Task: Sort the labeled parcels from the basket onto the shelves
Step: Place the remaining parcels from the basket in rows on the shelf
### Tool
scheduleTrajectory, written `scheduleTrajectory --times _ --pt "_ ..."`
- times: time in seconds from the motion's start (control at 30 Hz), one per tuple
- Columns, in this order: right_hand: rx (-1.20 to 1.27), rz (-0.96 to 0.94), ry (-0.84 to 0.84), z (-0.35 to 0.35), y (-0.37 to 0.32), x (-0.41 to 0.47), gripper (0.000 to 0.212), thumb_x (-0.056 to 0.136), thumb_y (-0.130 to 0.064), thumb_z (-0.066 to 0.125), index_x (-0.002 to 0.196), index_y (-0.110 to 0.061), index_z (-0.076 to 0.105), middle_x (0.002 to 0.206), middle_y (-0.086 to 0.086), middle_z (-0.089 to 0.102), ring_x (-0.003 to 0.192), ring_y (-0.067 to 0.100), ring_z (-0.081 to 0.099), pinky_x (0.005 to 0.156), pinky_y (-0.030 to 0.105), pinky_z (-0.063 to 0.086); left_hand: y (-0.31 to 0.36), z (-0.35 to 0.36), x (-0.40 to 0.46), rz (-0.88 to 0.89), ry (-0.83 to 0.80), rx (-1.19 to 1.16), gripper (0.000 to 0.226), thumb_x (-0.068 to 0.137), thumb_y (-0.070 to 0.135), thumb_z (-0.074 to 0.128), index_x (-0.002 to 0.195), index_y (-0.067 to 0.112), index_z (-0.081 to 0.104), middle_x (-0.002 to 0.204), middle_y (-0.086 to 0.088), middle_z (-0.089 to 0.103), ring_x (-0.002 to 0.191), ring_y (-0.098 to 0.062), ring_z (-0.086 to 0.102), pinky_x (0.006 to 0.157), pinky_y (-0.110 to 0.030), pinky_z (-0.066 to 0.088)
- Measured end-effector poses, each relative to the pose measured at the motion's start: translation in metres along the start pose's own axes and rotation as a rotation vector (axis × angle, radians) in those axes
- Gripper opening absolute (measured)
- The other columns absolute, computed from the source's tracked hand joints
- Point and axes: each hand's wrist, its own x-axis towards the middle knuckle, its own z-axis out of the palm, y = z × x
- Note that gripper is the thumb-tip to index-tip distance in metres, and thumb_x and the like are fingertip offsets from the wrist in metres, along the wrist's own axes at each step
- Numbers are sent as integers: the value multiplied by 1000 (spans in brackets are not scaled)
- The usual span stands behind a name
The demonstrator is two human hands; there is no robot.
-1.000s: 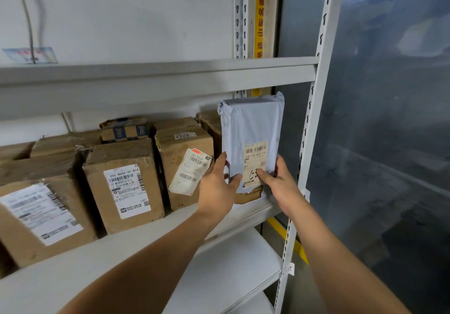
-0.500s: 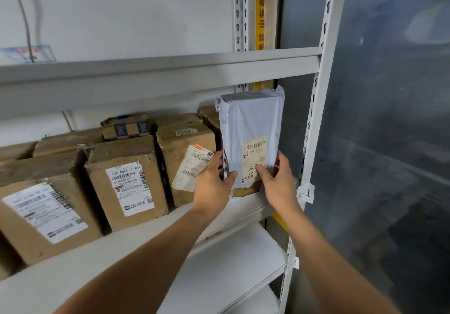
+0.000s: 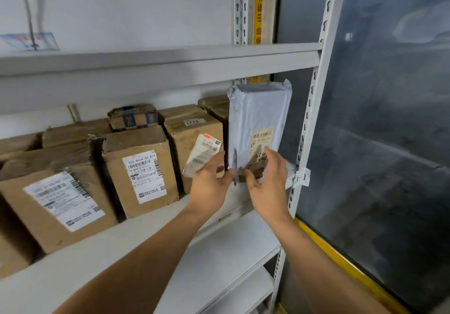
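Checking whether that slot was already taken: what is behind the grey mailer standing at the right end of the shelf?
Behind the grey mailer a brown cardboard box shows at its upper left. The mailer covers the rest of that box and anything further back.

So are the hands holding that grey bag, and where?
It cannot be told for sure. Both hands, left and right, are blurred at the bottom of the grey bag, which stands upright on the shelf; no firm grip shows.
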Motion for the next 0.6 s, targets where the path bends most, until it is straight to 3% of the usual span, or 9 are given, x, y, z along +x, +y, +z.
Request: scheduleTrajectory --times 0.1,0.17,0.23,0.33,0.5,0.6 --pt "5 1 -90 10 -27 -23 61 96 -19 77 150 -18 48 151 6 46 141 21 39 116 22 35 -10 -32 -27 25 28 100 47 102 29 70 145 17 59 133 -4 70 115 -15 69 87 -8 49" --pt "5 26 -171 18 -43 -37 57 99 -20 74 151 -15 50 149 8 49 140 21 42 118 30 38 -18 -61 -48 19 49 137 50 103 30 67 150 19 55 139 -3 68 122 -18 67 97 -27 56" --pt "-1 44 -268 27 -60 -49 57 103 -26 69 155 -17 47 154 5 48 144 19 41 121 33 36 -25 -93 -69 22 89 189 49 103 32 65 150 22 55 140 -1 68 122 -20 67 100 -36 57" --pt "-23 6 -408 41 -85 -60 58 106 -33 63 159 -24 43 161 -3 45 149 13 38 120 30 32 -39 -136 -96 12 138 257 49 103 35 65 149 24 56 142 -3 66 121 -24 67 100 -36 57" --pt "-53 -99 -491 70 -122 -82 55 104 -33 65 156 -23 49 158 -4 51 147 11 42 115 24 31 -55 -187 -132 -88 204 320 47 103 36 65 148 27 56 133 1 71 111 -22 71 83 -22 48" --pt "-35 -156 -500 87 -143 -90 56 103 -33 67 155 -27 48 154 -7 51 137 1 41 112 24 33 -60 -216 -149 -131 283 310 45 103 34 66 146 27 57 138 0 69 118 -22 68 92 -30 55"
